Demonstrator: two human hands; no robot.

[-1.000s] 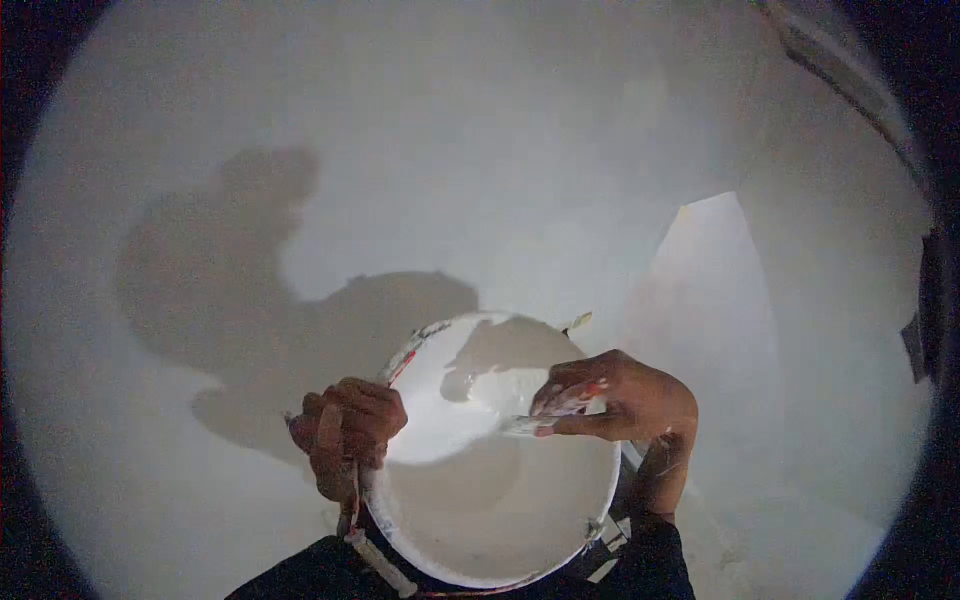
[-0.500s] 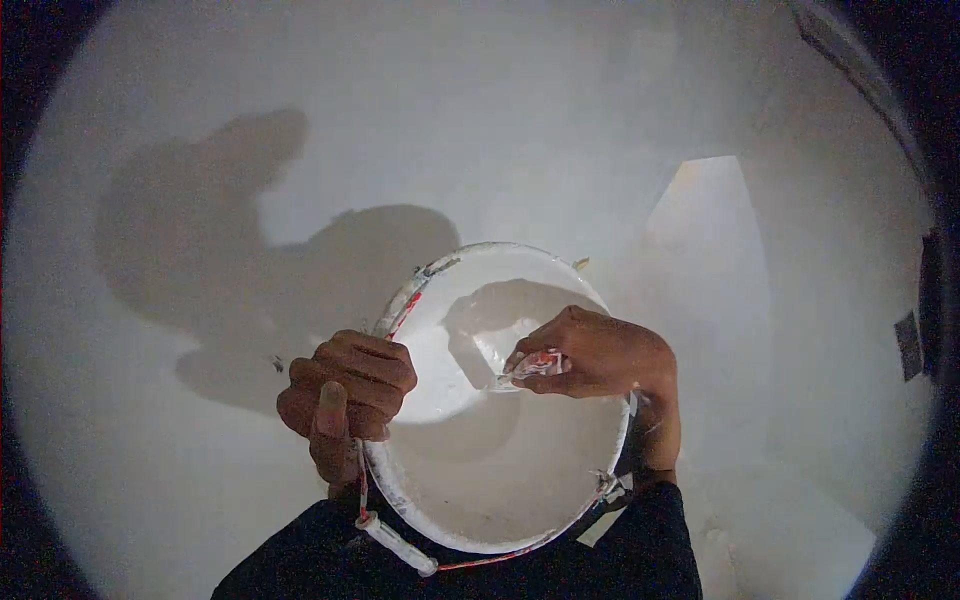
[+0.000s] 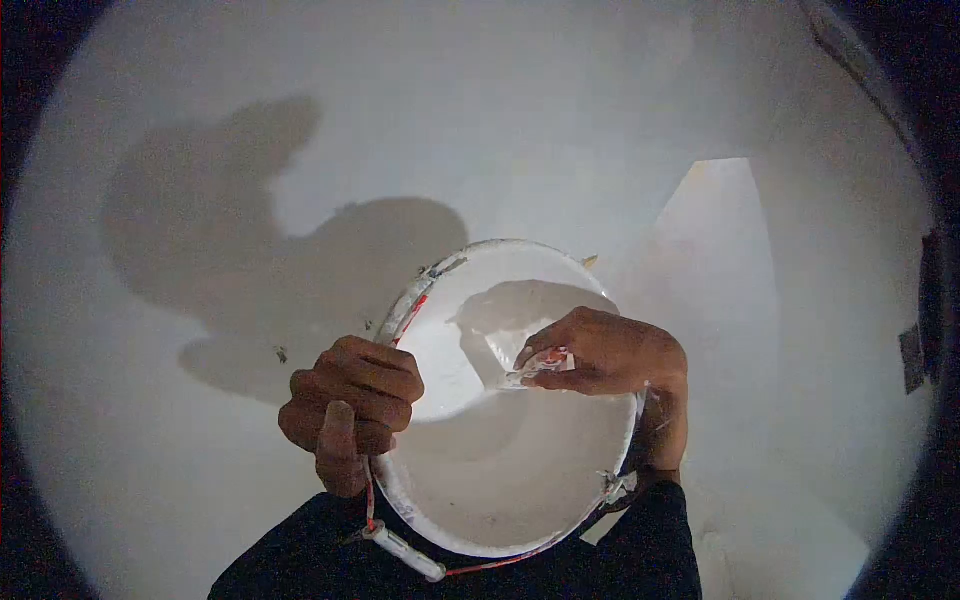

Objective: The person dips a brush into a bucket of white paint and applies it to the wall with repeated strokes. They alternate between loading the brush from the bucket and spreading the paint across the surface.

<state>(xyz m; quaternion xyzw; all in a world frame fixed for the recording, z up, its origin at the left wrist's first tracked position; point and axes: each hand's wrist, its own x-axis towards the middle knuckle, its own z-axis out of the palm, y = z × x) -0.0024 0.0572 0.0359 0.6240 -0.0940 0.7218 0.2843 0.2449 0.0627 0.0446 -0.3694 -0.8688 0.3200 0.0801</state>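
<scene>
A round white bucket (image 3: 510, 548) holds a pale, milky-looking material (image 3: 510, 470), partly in shadow. My left hand (image 3: 352, 405) is closed at the bucket's left rim, fingers curled over it and the thumb towards me. My right hand (image 3: 610, 352) reaches over the right side of the opening. Its fingers pinch a small white-smeared tool handle (image 3: 555, 362) with red marks; the lower end is lost against the white below, so its kind cannot be told. The bucket's wire handle, with a white grip (image 3: 405, 552), hangs down on my side.
Around the bucket spreads a pale grey surface (image 3: 560, 120). My shadow (image 3: 200, 220) falls across it on the left. A lighter, pointed patch (image 3: 715, 290) shows at right, and dark objects (image 3: 912, 358) stand at the far right edge.
Both hands and the bucket sit slightly further right in view, together with the surroundings. My two grips look the same.
</scene>
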